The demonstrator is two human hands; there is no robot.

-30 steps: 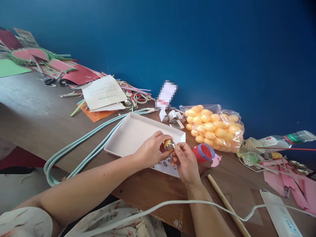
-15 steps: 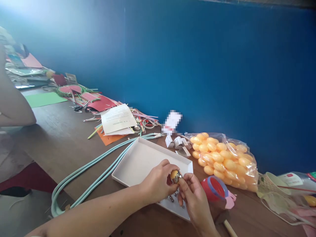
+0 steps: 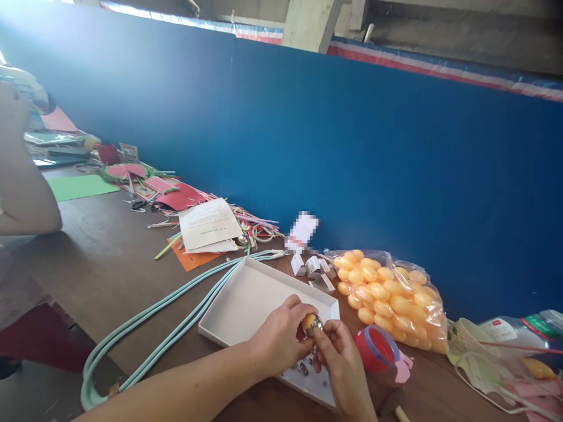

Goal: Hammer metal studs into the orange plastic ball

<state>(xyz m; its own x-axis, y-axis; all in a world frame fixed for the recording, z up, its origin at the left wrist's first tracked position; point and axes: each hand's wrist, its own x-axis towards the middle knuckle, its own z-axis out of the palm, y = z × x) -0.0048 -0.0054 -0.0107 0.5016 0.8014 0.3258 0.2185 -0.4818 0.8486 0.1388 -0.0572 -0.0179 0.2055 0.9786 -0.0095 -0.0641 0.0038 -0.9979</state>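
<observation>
Just below centre, two bare hands meet above a white tray [image 3: 246, 293] that lies on a brown table [image 3: 101, 252]. The left hand [image 3: 281, 339] curls its fingers and pinches a small yellow egg [image 3: 308, 321] between thumb and fingertips. The right hand [image 3: 341, 366] reaches up from below, thumb and forefinger pressed together on a silver piece [image 3: 317, 324] that touches the egg's right end. The egg is held in the air over the tray's near right corner, where a few small dark beads [image 3: 303, 369] lie. Just right of the right hand a red cup [image 3: 378, 349] with a blue rim lies on its side. Behind the cup a clear bag [image 3: 387, 299] full of more yellow eggs rests near a blue wall [image 3: 308, 146]. Small white boxes [image 3: 312, 266] sit between tray and wall. Pale green cords [image 3: 153, 316] run leftward from the tray's far corner toward the table edge. Further left, a paper sheet [image 3: 209, 223] covers coloured straws and scraps. Another person's bare arm [image 3: 21, 181] shows at the far left edge
</observation>
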